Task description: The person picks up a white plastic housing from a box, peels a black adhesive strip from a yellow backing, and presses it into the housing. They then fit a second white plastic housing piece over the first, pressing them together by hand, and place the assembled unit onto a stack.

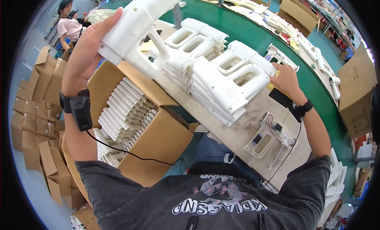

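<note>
My left hand [85,51], raised at the upper left, is closed on the end of a white plastic housing [148,16] with a looped handle; its thumb lies along the top face. Lower and to the right, similar white housings [221,81] lie stacked on the workbench [227,137]. My right hand [287,79] is closed at the right end of the upper stacked housing [253,57], beside something small and yellow partly hidden by the fingers. An opened housing [263,139] with wires and small dark parts lies nearer me on the bench.
A cardboard box [154,141] filled with rows of white parts stands left of the bench. Beyond runs a green conveyor [336,119] or counter. A black rectangular object [280,97] lies by my right wrist. Black cables trail from both wrists. A person [71,28] stands far left.
</note>
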### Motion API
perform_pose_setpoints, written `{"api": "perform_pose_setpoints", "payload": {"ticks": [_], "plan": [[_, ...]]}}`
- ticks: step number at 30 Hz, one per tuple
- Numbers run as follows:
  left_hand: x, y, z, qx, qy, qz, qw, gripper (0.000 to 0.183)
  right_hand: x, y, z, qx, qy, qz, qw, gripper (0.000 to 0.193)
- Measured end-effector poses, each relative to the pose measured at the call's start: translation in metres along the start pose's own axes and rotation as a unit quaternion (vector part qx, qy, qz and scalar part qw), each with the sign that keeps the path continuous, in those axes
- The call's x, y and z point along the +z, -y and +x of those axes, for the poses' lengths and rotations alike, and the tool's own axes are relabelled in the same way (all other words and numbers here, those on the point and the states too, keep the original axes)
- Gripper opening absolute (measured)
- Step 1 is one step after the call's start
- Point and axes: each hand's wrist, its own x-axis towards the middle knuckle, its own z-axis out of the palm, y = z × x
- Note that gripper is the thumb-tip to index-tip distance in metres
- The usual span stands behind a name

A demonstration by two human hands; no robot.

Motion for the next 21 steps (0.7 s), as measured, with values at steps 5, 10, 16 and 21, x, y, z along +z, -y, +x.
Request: {"api": "perform_pose_setpoints", "payload": {"ticks": [5, 10, 16, 21], "plan": [[0.007, 0.007, 0.007, -0.009, 0.021, 0.012, 1.0, 0.05, 0.031, -0.017, 0.008, -0.021, 0.019, 0.062, 0.998, 0.054], [0.012, 0.003, 0.004, -0.018, 0.019, 0.022, 0.999, 0.049, 0.03, -0.039, 0.006, -0.061, 0.077, 0.174, 0.98, 0.059], [0.04, -0.011, 0.015, 0.014, 0.008, -0.034, 0.999, 0.053, -0.001, -0.034, 0.006, -0.024, 0.039, 0.184, 0.982, 0.055], [0.07, -0.026, 0.045, -0.027, 0.114, -0.09, 0.989, 0.055, -0.094, 0.056, 0.008, -0.23, -0.296, 0.124, 0.919, 0.069]]}}
